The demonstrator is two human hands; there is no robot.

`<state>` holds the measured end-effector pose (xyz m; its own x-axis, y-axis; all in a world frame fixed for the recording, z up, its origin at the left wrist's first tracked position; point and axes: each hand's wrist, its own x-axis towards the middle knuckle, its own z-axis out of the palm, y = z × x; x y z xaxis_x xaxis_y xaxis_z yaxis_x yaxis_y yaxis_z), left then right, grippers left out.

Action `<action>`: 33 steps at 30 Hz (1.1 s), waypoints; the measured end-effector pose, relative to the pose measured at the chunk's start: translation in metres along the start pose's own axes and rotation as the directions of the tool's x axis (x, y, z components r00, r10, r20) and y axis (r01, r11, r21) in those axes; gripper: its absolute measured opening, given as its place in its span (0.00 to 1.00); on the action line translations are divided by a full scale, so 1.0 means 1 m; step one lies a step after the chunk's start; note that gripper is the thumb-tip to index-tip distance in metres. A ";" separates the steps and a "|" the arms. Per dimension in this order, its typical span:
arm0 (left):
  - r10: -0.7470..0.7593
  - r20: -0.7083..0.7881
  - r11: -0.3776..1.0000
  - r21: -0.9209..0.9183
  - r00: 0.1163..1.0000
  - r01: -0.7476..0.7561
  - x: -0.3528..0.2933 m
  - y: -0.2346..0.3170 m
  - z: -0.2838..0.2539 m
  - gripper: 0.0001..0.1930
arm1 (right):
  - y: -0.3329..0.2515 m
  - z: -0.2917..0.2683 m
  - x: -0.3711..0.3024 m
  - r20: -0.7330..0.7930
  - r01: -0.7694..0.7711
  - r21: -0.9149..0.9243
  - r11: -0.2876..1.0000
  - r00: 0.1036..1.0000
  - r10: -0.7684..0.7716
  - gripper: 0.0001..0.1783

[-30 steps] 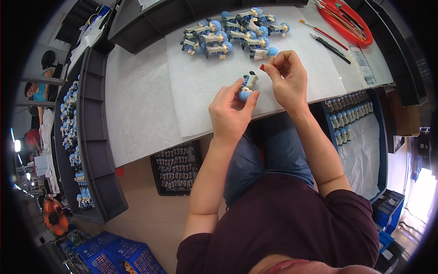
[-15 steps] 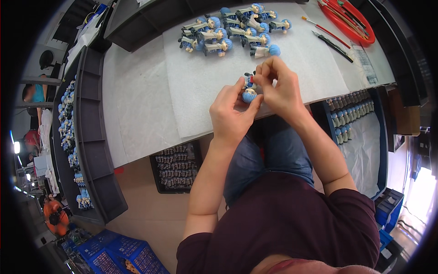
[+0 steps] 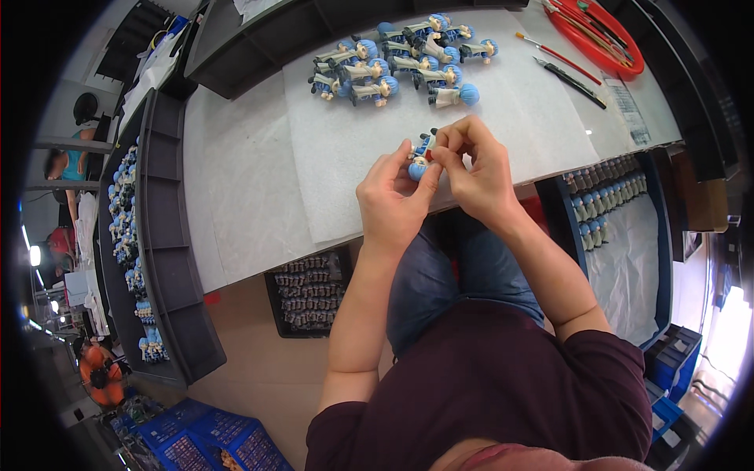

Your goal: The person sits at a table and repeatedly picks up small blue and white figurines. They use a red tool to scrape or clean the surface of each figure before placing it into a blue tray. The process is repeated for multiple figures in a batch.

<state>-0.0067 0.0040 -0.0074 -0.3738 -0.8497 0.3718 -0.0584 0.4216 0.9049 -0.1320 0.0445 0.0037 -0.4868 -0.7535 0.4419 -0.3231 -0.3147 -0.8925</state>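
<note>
My left hand (image 3: 390, 199) is closed around a small blue-haired figurine (image 3: 419, 168), with its head toward me and its dark feet pointing away. Thumb and fingers grip it near the head. My right hand (image 3: 477, 170) is pinched at the figurine's side. A small red piece (image 3: 429, 155) shows at the right fingertips, against the figurine's upper body; its shape is mostly hidden. Just beyond my hands, a figurine with a pale back (image 3: 449, 96) lies on the white foam sheet (image 3: 338, 169). Several more blue-haired figurines (image 3: 365, 72) lie in a group farther back.
At the far right are a red tray (image 3: 629, 69) of tools, a thin red brush (image 3: 561, 52) and a black pen (image 3: 571, 82). Dark compartment trays (image 3: 166, 204) edge the table at left and back. A bin (image 3: 624, 271) at right holds rows of figurines; another tray (image 3: 306, 292) sits below.
Both hands have shifted slightly left and nearer to me with the figurine. The red piece at my right fingertips has moved from near the figurine's legs toward its head.
</note>
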 end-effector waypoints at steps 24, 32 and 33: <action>-0.103 0.200 0.958 -0.242 0.974 0.151 0.000 0.006 -0.014 0.29 | 0.018 -0.099 0.054 -0.026 0.221 -0.733 0.643 0.936 -0.351 0.17; -0.038 0.124 0.922 -0.377 0.992 0.083 0.001 -0.002 -0.018 0.26 | -0.006 -0.030 0.003 0.527 -0.443 0.136 0.886 0.790 0.314 0.17; -0.045 0.085 0.909 -0.411 0.995 0.076 0.001 -0.001 -0.017 0.25 | -0.001 -0.025 0.001 0.507 -0.451 0.173 0.875 0.803 0.314 0.18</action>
<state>0.0086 -0.0031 -0.0044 -0.4484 -0.8378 0.3116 0.2985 0.1882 0.9357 -0.1525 0.0585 0.0070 -0.0804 -0.9963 0.0287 0.0769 -0.0349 -0.9964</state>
